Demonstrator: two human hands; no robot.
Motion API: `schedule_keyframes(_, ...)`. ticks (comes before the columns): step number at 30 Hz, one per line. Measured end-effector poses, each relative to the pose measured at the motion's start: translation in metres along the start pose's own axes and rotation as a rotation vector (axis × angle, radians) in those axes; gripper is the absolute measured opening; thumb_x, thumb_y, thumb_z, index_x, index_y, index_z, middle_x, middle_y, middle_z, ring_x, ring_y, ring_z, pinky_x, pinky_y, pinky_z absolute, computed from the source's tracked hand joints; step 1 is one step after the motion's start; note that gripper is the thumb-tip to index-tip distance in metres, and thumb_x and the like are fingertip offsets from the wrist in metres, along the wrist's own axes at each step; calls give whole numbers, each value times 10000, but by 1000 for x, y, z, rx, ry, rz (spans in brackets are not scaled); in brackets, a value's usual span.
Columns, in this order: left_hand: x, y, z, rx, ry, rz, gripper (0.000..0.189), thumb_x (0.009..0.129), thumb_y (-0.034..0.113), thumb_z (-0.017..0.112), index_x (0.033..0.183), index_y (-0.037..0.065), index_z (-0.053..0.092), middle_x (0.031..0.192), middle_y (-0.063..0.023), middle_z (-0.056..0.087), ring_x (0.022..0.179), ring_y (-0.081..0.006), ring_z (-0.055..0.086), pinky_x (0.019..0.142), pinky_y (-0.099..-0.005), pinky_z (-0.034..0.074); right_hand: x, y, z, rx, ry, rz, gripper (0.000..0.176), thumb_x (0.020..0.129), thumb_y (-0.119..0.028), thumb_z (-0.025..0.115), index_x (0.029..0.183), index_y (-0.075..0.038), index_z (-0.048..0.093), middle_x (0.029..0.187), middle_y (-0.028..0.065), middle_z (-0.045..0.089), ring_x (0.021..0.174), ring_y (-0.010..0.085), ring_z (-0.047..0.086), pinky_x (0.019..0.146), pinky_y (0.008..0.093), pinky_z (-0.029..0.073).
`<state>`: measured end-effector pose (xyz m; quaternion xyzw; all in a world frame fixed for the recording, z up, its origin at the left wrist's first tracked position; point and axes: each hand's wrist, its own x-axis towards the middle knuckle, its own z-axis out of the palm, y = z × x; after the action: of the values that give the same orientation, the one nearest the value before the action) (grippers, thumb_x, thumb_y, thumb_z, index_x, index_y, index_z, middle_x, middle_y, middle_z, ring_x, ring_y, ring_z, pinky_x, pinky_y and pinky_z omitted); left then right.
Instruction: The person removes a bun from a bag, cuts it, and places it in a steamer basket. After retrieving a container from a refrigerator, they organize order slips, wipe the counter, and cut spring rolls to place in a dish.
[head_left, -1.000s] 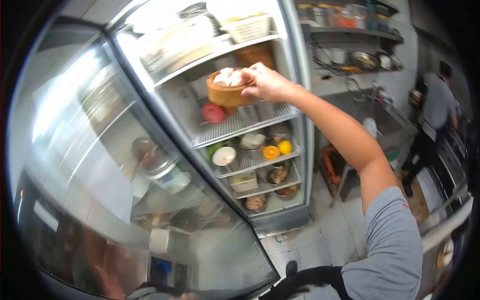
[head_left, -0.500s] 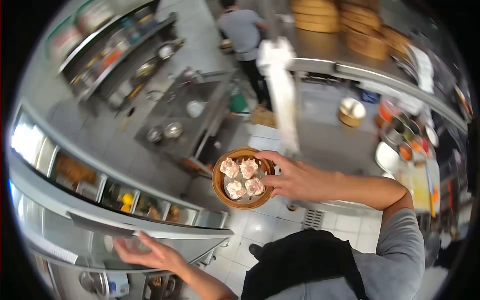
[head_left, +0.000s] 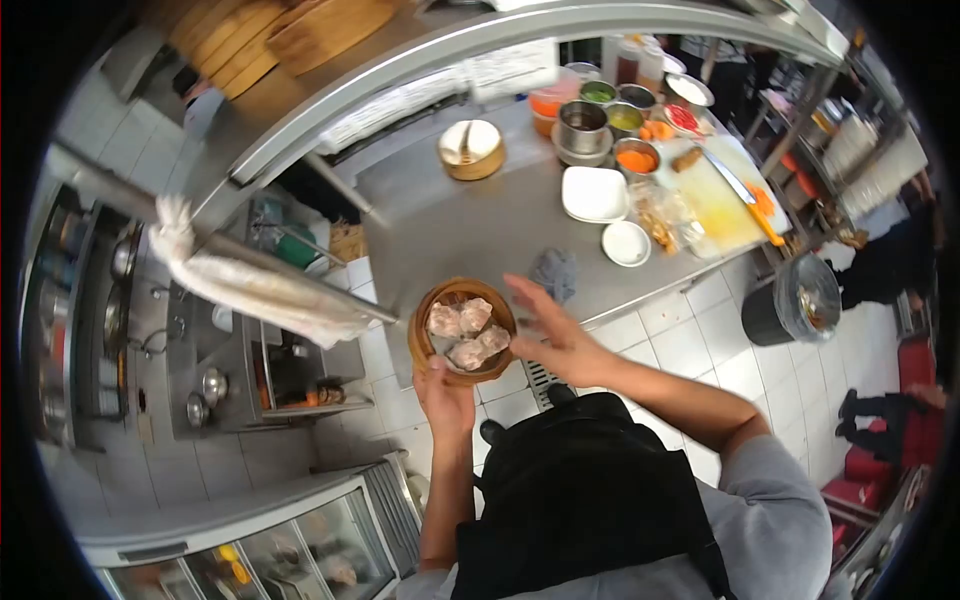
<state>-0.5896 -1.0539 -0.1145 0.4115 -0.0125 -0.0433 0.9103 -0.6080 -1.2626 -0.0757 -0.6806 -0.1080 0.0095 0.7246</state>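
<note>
A round bamboo steamer basket (head_left: 417, 332) with several pale pink dumplings (head_left: 467, 332) inside is up in front of me, by the front edge of the steel counter. My left hand (head_left: 445, 402) grips it from below, thumb against the near rim. Just right of the rim is my right hand (head_left: 556, 340), its fingers spread and the basket not in its grasp. On the counter behind lies a crumpled grey-blue cloth (head_left: 555, 275).
The steel counter (head_left: 420, 230) carries another bamboo basket (head_left: 471, 150), white dishes (head_left: 596, 194), metal pots (head_left: 583, 128) and a cutting board with a knife (head_left: 738, 185). A glass-topped refrigerated case (head_left: 300, 545) is at lower left. A bin (head_left: 790, 305) and people stand at right.
My view has swung right toward the counter. My left hand has come from the glass case to the basket and taken hold, while my right hand has let go of the rim.
</note>
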Motion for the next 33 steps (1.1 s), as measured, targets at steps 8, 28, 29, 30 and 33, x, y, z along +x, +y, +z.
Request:
schedule_keyframes(8, 43, -22, 42, 1508, -535, 590, 588, 743, 171, 837, 1195, -85, 560, 1355, -280, 536, 1222, -426, 570, 994, -449, 479, 47, 104, 21, 1480, 271, 277, 751, 964, -698, 394, 1435, -117, 460, 1428, 138, 512, 1339, 313, 479, 1144, 507, 345)
schedule_keyframes(28, 79, -11, -101, 1422, 1, 395, 804, 877, 389, 733, 1465, -39, 389, 1448, -275, 395, 1362, -400, 376, 1136, -474, 315, 57, 116, 16, 1363, 51, 449, 622, 956, -628, 467, 1322, -137, 575, 1388, 164, 558, 1283, 319, 535, 1081, 486, 419)
schedule_keyframes(29, 69, -1, -72, 1365, -181, 394, 865, 817, 400, 773, 1475, -11, 391, 1461, -253, 391, 1363, -409, 371, 1145, -491, 301, 60, 115, 20, 1317, 40, 466, 614, 963, -628, 460, 1321, -141, 564, 1367, 156, 576, 1268, 308, 548, 1075, 477, 426)
schedule_keyframes(30, 61, 5, -44, 1300, -355, 388, 928, 757, 411, 813, 1485, 17, 394, 1474, -231, 386, 1364, -418, 366, 1154, -508, 287, 59, 114, 26, 1273, 28, 490, 606, 970, -629, 452, 1319, -144, 554, 1345, 147, 594, 1253, 297, 561, 1069, 468, 434)
schedule_keyframes(33, 56, 4, -14, 1522, -526, 502, 993, 678, 412, 852, 1488, 49, 405, 1467, -187, 410, 1351, -423, 382, 1147, -529, 300, 61, 110, 42, 1206, -8, 599, 620, 973, -631, 442, 1340, -140, 539, 1369, 131, 577, 1267, 294, 547, 1076, 468, 424)
